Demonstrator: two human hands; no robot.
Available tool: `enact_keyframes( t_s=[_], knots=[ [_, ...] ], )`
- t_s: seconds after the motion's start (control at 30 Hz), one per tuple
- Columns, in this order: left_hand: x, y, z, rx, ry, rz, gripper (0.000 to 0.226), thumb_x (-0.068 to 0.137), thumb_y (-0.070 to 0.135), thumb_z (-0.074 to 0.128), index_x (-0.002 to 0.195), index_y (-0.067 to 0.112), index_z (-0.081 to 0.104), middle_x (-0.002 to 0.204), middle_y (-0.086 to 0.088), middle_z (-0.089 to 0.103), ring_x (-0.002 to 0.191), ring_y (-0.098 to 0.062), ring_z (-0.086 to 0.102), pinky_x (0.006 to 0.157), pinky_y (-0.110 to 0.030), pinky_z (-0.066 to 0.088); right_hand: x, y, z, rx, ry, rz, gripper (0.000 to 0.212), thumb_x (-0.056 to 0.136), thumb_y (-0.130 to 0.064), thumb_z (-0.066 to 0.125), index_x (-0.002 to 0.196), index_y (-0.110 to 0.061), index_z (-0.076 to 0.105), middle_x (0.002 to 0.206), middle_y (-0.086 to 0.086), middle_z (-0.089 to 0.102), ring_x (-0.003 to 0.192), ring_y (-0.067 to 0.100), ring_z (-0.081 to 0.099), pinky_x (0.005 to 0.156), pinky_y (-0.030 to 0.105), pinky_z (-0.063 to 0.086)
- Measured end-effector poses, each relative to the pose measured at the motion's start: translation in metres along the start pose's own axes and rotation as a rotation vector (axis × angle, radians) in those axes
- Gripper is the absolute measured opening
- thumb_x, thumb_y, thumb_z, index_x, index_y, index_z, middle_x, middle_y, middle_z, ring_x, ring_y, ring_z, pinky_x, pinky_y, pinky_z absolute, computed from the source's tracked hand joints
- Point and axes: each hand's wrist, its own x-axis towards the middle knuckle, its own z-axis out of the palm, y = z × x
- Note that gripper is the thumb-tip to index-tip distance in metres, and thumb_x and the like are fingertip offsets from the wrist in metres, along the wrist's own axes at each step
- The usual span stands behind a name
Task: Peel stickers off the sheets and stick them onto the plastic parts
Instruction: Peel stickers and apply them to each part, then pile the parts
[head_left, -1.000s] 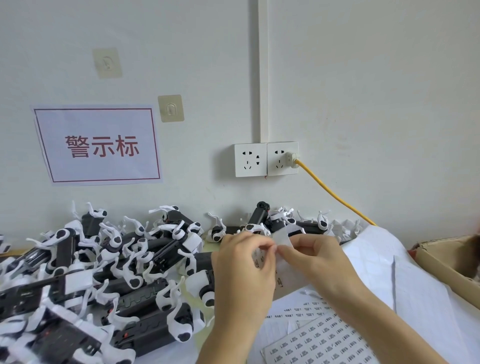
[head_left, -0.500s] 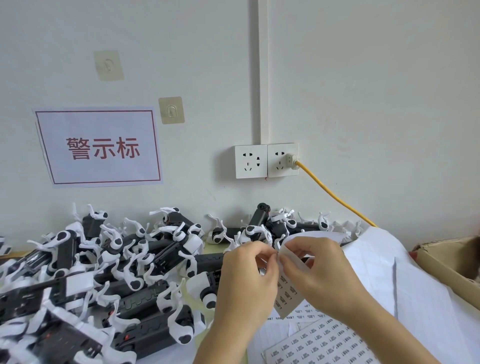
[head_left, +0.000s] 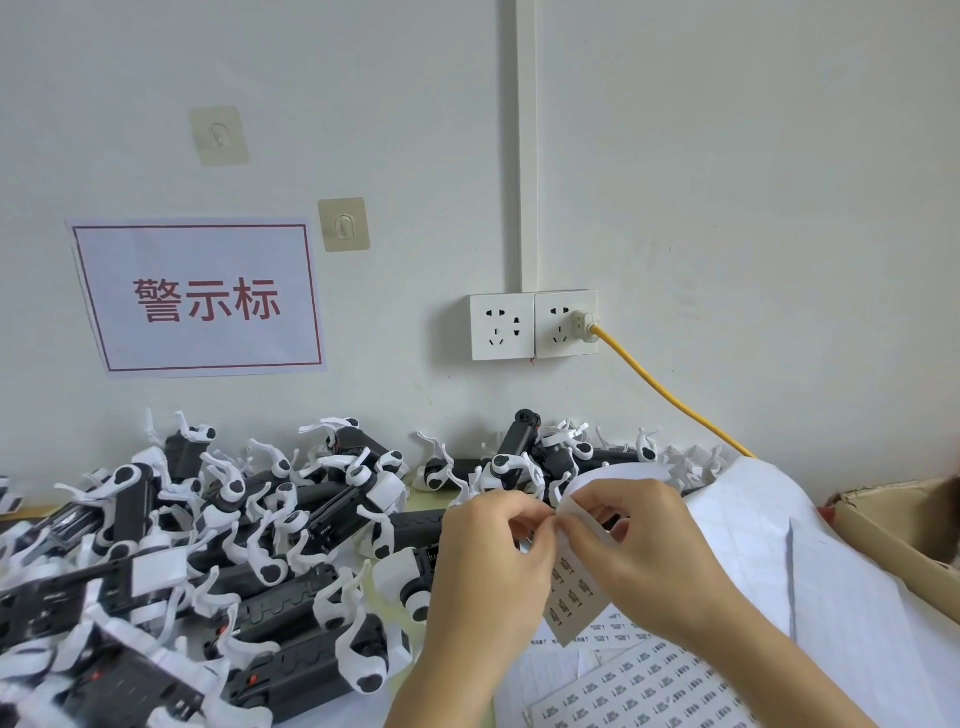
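the left hand and the right hand meet in the middle, fingertips close together. both pinch a small sticker strip, a bit of paper with rows of tiny printed stickers on it. the top of the strip curls back over the right hand, and the bottom hangs down between the two wrists. the left thumb and finger pinch at the strip's top edge, right beside the right thumb. you cannot tell if a sticker is lifted off yet.

just under the hands lie more sticker sheets, flat on the table, full of little printed labels. to the right is a heap of big white backing sheets with only square marks on them. past that, at the edge, sits a brown cardboard box.

to the left is a big pile of black and white plastic parts, all jumbled together, up to the wall.

on the wall are a paper sign with red letters, two stick-on hooks, and a double socket with a yellow cable plugged in.
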Motion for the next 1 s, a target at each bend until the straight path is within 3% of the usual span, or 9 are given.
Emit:
enact_keyframes(
  t_s=[0.27,0.47,0.6,0.8,0.9,1.0],
  knots=[
    [-0.0005,0.0012,0.0031,0.043,0.031,0.033,0.012,0.087,0.015,0.071,0.077,0.021,0.076,0.071,0.014,0.069,0.073,-0.007,0.065,0.067,-0.025,0.052,0.0001,-0.0005,-0.0007,0.063,-0.005,0.000,0.025,0.090,-0.017,0.061,0.073,-0.030,0.074,0.070,-0.008,0.072,0.065,0.008,0.066,0.056,0.022,0.050],
    [-0.0004,0.0020,0.0013,-0.036,0.021,-0.005,0.016,0.085,0.011,0.071,0.073,0.020,0.075,0.069,0.013,0.070,0.070,-0.010,0.066,0.065,-0.025,0.053,-0.0002,-0.0001,-0.0005,0.073,-0.011,0.027,0.022,0.092,-0.018,0.060,0.076,-0.026,0.073,0.074,-0.007,0.071,0.071,0.010,0.067,0.067,0.038,0.057],
    [0.0012,0.0012,0.0006,-0.078,0.018,-0.065,0.018,0.085,0.007,0.071,0.072,0.019,0.075,0.068,0.010,0.071,0.066,-0.008,0.065,0.062,-0.016,0.051,0.0004,0.0002,-0.0015,0.076,-0.022,0.028,0.019,0.092,-0.018,0.060,0.078,-0.021,0.072,0.075,-0.003,0.071,0.075,0.014,0.068,0.073,0.044,0.057],
    [0.0038,-0.0005,-0.0002,-0.193,0.032,-0.180,0.017,0.085,0.009,0.072,0.073,0.019,0.077,0.072,0.005,0.073,0.071,-0.007,0.068,0.064,-0.016,0.052,0.0014,0.0022,-0.0058,0.123,-0.031,0.033,0.025,0.096,-0.008,0.057,0.082,-0.021,0.073,0.082,-0.005,0.074,0.082,0.009,0.070,0.075,0.033,0.056],
    [0.0039,0.0007,-0.0001,-0.235,0.031,-0.208,0.018,0.083,0.009,0.074,0.073,0.023,0.076,0.075,0.008,0.074,0.073,-0.006,0.067,0.065,-0.017,0.052,0.0016,0.0037,-0.0076,0.194,-0.053,0.061,0.026,0.098,-0.006,0.056,0.084,-0.020,0.073,0.082,-0.004,0.075,0.082,0.010,0.071,0.074,0.029,0.054],
    [0.0025,0.0020,0.0003,-0.232,0.025,-0.226,0.013,0.081,0.016,0.078,0.078,0.029,0.075,0.083,0.015,0.072,0.082,0.001,0.064,0.066,-0.010,0.047,0.0018,0.0030,-0.0090,0.292,-0.078,0.101,0.026,0.099,-0.006,0.055,0.085,-0.018,0.074,0.084,-0.001,0.077,0.082,0.014,0.073,0.074,0.028,0.052]
  ],
)
